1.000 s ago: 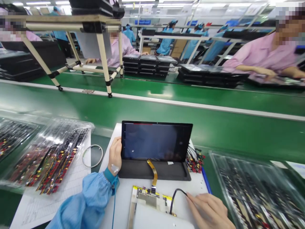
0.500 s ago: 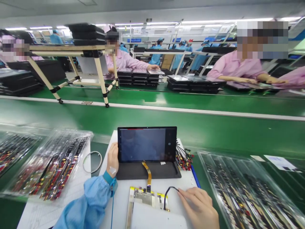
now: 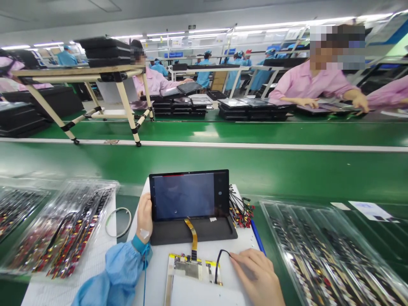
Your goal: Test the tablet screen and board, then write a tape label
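Note:
My left hand point(image 3: 145, 219), in a blue sleeve, is closed on the left edge of a tablet screen point(image 3: 188, 196), which stands tilted up and lit in a black holder point(image 3: 204, 233). A gold flex cable point(image 3: 192, 233) runs from the screen down to an opened tablet body point(image 3: 186, 267) with a bare circuit board and yellow tape. Between thumb and forefinger, my right hand point(image 3: 259, 274) pinches the end of a thin black cable point(image 3: 219, 261), whose other end meets the right side of the board. A white sheet point(image 3: 204, 293) covers the body's lower part.
Clear trays of small cable parts lie at left point(image 3: 63, 229) and right point(image 3: 331, 250). Several loose black cables with red ends point(image 3: 242, 212), a blue pen point(image 3: 258, 238) and a white ring point(image 3: 118, 222) lie near the board. Across the green bench, people in pink handle stacked panels point(image 3: 255, 109).
The view has shifted slightly, so my bench things appear a little further left. Both my hands keep their holds. Across the bench, a person has lifted a dark panel off a stack.

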`<state>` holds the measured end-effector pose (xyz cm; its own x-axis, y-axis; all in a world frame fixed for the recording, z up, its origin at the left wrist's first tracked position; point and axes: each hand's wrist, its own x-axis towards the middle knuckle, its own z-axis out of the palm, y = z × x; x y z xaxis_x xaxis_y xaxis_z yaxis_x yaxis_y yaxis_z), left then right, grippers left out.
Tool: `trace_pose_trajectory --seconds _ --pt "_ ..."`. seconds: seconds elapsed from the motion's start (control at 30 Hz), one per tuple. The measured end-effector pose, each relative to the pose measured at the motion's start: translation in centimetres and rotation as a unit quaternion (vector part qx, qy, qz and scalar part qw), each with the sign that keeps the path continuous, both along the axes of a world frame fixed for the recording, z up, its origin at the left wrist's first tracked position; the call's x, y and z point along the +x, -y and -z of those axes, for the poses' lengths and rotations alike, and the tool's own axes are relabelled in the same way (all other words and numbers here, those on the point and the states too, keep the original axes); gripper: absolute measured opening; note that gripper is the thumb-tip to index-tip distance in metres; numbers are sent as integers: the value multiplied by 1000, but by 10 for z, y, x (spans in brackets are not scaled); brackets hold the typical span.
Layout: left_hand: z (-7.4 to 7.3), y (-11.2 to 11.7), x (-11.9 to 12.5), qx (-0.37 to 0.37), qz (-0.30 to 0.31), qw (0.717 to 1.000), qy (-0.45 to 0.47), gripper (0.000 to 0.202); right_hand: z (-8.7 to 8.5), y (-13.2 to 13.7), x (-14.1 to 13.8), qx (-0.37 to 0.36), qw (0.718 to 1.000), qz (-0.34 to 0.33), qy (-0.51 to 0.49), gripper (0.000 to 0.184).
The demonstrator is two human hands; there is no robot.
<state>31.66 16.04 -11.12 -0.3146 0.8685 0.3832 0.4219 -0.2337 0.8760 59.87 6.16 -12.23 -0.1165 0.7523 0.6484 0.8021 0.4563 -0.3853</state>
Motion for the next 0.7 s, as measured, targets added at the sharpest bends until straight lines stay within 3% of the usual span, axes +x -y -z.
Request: trace_pose_trajectory --seconds 0.13,0.27,0.37,0.43,0.5,0.57,0.63,0.7 --pt "4 3 -1 40 -47 998 8 26 3 -1 0 -16 1000 -7 16 29" --pt "-8 14 0 119 -55 991 10 26 4 1 3 -13 999 0 38 21" --pt "-26 34 8 150 7 989 -4 22 1 1 7 8 999 4 52 21" --pt "-34 51 19 160 116 979 -52 18 -4 -1 7 16 999 17 48 23" --pt "-34 66 30 190 279 928 -156 21 -9 -9 4 9 999 32 30 27" --pt "-25 76 40 211 396 853 -267 27 -14 -22 -1 -11 999 42 9 36" --pt "-9 82 44 194 442 805 -344 28 -21 -39 -8 -23 998 50 -5 43" --pt "10 84 44 153 464 775 -400 32 -27 -58 -16 -15 998 57 -1 47"
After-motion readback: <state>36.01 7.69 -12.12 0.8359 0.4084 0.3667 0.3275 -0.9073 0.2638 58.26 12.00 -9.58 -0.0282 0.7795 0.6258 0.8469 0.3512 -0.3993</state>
